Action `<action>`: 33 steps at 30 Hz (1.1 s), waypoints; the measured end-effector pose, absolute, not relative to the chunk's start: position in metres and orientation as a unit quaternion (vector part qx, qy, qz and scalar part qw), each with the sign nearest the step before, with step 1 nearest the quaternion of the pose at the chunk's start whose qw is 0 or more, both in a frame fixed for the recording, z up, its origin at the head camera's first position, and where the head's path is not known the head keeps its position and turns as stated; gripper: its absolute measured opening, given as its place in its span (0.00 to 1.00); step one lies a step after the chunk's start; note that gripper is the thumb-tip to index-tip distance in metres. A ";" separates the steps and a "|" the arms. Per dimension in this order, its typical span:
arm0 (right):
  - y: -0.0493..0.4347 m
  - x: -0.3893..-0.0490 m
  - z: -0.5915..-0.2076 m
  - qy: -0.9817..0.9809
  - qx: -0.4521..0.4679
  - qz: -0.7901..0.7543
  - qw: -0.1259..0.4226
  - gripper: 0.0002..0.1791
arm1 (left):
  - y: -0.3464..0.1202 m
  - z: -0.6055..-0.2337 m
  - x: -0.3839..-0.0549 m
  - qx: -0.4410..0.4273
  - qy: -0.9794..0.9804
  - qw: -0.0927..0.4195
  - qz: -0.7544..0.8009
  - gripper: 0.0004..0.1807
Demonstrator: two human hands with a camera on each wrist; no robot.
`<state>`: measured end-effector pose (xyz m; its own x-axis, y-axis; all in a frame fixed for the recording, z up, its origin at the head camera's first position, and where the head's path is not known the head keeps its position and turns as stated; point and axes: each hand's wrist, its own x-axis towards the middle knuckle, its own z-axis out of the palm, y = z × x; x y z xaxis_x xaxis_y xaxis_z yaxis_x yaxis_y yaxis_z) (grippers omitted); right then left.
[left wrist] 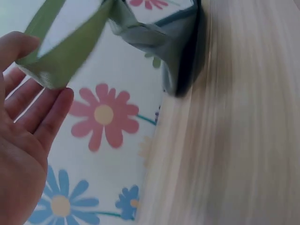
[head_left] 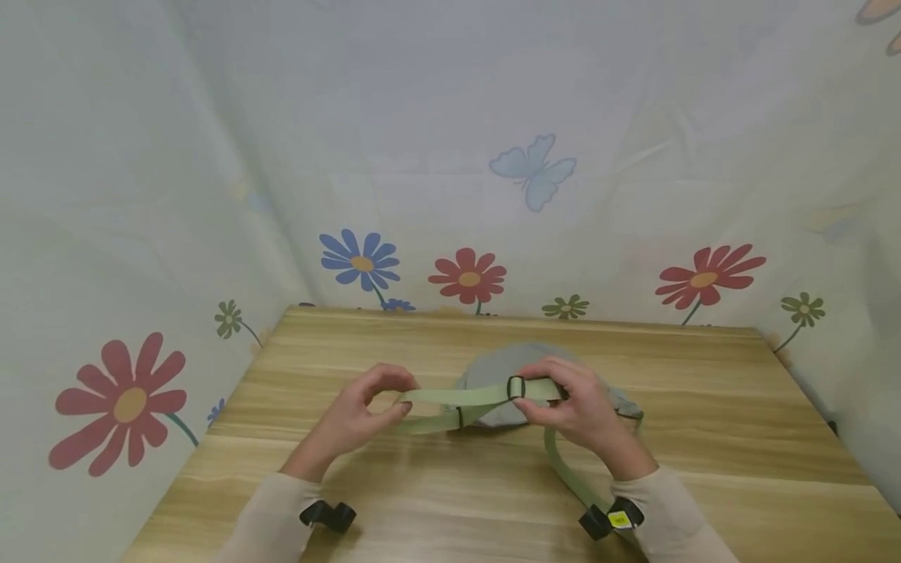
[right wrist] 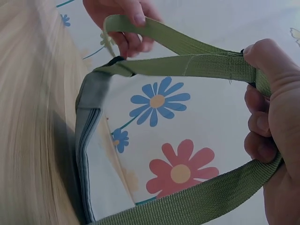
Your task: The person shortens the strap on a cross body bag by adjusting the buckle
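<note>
A grey bag [head_left: 493,366] with a light green webbing strap [head_left: 457,396] lies on the table, partly behind my right hand. My left hand [head_left: 359,410] holds the looped left end of the strap between thumb and fingers. With thumb and fingertips, my right hand [head_left: 584,403] pinches the strap at a black slider buckle [head_left: 517,389]. The stretch between my hands is lifted and nearly level. A second black fitting [head_left: 461,417] joins the lower strap near the bag. In the right wrist view, another length of strap [right wrist: 187,206] runs from my right hand down to the bag.
The wood-grain table [head_left: 436,500] reaches back to a pale cloth backdrop [head_left: 422,156] printed with flowers and a butterfly. Black bands with small devices [head_left: 328,516] sit on both sleeves. Some strap hangs down beside my right wrist.
</note>
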<state>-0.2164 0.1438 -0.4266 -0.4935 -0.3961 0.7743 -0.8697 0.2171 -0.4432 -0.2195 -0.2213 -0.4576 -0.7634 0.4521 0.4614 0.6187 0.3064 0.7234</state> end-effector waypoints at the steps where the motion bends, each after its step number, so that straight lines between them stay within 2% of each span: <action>1: 0.142 -0.217 -0.427 -0.734 0.433 0.454 0.261 0.18 | -0.217 -0.455 -0.219 -0.342 -0.807 0.080 -0.475 0.20; 10: 0.133 -0.215 -0.427 -0.731 0.441 0.460 0.243 0.13 | -0.176 -0.425 -0.215 -0.401 -0.834 0.021 -0.379 0.23; 18: 0.127 -0.213 -0.429 -0.732 0.445 0.450 0.253 0.14 | -0.140 -0.412 -0.208 -0.398 -0.840 0.059 -0.363 0.23; 23: 0.125 -0.209 -0.428 -0.740 0.440 0.450 0.238 0.14 | -0.124 -0.414 -0.207 -0.399 -0.834 0.052 -0.376 0.21; 28: 0.131 -0.207 -0.426 -0.758 0.428 0.443 0.212 0.20 | -0.120 -0.418 -0.209 -0.398 -0.818 0.036 -0.413 0.17; 33: 0.147 -0.208 -0.426 -0.780 0.422 0.401 0.229 0.21 | -0.126 -0.418 -0.210 -0.378 -0.816 0.035 -0.436 0.15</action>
